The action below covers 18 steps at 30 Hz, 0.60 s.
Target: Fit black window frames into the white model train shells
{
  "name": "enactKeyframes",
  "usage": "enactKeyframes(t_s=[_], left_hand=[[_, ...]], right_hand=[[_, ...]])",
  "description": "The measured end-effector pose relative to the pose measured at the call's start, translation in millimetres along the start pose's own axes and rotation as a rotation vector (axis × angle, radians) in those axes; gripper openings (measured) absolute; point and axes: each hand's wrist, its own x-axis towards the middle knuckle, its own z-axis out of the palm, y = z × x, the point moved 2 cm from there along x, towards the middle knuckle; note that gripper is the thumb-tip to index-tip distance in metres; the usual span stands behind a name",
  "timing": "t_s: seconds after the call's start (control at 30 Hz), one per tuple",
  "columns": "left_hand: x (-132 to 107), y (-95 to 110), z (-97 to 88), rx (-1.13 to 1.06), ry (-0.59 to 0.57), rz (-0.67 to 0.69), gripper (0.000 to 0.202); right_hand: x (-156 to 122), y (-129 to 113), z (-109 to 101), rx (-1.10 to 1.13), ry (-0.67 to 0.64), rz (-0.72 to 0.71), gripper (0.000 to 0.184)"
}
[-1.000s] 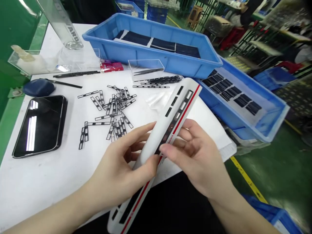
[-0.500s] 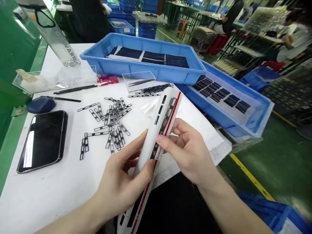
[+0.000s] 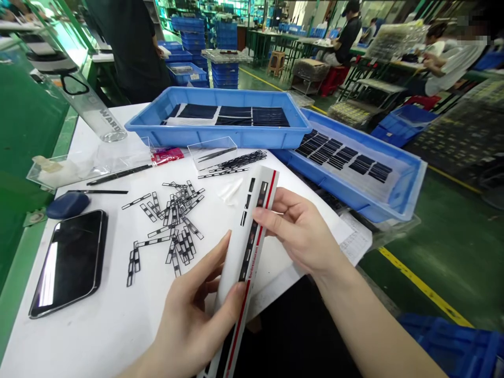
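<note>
A white model train car body (image 3: 233, 247) with a red stripe, black window openings and the lettering "Bordrestaurant" slants up from the bottom edge. Around its lower part is my left hand (image 3: 205, 310), closed, thumb on the red-striped side. My right hand (image 3: 303, 231) pinches the car nearer its far end. Its thumb presses on the dark window band (image 3: 249, 247), while the fingers go behind the car, partly hidden. To the left, a loose heap of black-framed clear window strips (image 3: 179, 210) lies on the white table (image 3: 129, 336).
A phone (image 3: 71, 262) and dark blue object (image 3: 67, 205) lie left. Behind are tweezers (image 3: 216, 154) on a clear box, more strips (image 3: 236, 164), a bottle (image 3: 92, 107) and blue trays (image 3: 220, 137) (image 3: 409, 184) of dark pieces. A person (image 3: 126, 47) stands at the back.
The camera view has tilted upward, so the table sits lower in the picture. My right thumb has moved along the window band toward the car's far end, uncovering the lettering.
</note>
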Motion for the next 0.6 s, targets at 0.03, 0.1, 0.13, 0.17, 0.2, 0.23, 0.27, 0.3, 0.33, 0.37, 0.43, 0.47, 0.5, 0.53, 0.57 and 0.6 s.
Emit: enactKeyframes(t_s=[0.03, 0.1, 0.13, 0.17, 0.2, 0.23, 0.27, 0.3, 0.33, 0.37, 0.43, 0.47, 0.5, 0.53, 0.57, 0.6], left_hand=[[0, 0, -0.3, 0.014, 0.007, 0.006, 0.053], [0, 0, -0.6, 0.034, 0.020, 0.004, 0.052], [0, -1, -0.8, 0.038, 0.023, 0.001, 0.052], [0, -1, -1.1, 0.042, 0.025, 0.001, 0.051], [0, -1, -1.4, 0.046, 0.025, 0.001, 0.051], [0, -2, -1.8, 0.052, 0.024, 0.002, 0.051], [0, -2, -2.4, 0.058, 0.024, 0.004, 0.051], [1, -3, -3.1, 0.064, 0.025, 0.008, 0.051], [1, -3, -3.9, 0.070, 0.029, 0.011, 0.050], [1, -3, -4.9, 0.073, 0.035, 0.012, 0.050], [2, -3, -6.6, 0.075, 0.048, 0.015, 0.050], [2, -3, -7.2, 0.076, 0.053, 0.017, 0.050], [1, -3, -7.4, 0.076, 0.057, 0.017, 0.051], [1, -3, -7.2, 0.077, 0.062, 0.014, 0.051], [1, -4, -6.4, 0.076, 0.066, 0.008, 0.051], [0, -4, -5.2, 0.069, 0.069, -0.004, 0.051]], right_hand=[[1, 0, -1, 0.004, 0.012, 0.000, 0.021], [5, 0, -2, 0.006, 0.031, 0.010, 0.022], [7, 0, -3, 0.013, 0.038, 0.017, 0.023], [9, -1, -3, 0.023, 0.044, 0.022, 0.025], [11, -2, -4, 0.033, 0.050, 0.024, 0.027], [13, -3, -4, 0.043, 0.060, 0.022, 0.029], [15, -5, -5, 0.050, 0.071, 0.018, 0.030], [18, -6, -6, 0.055, 0.079, 0.015, 0.030], [20, -8, -7, 0.057, 0.081, 0.018, 0.031], [22, -9, -8, 0.058, 0.076, 0.027, 0.033], [26, -11, -9, 0.057, 0.068, 0.040, 0.035], [28, -11, -9, 0.054, 0.066, 0.044, 0.035], [29, -11, -9, 0.047, 0.071, 0.042, 0.034], [31, -10, -8, 0.037, 0.083, 0.035, 0.034], [32, -8, -8, 0.022, 0.104, 0.024, 0.036], [33, -5, -7, 0.004, 0.133, 0.010, 0.037]])
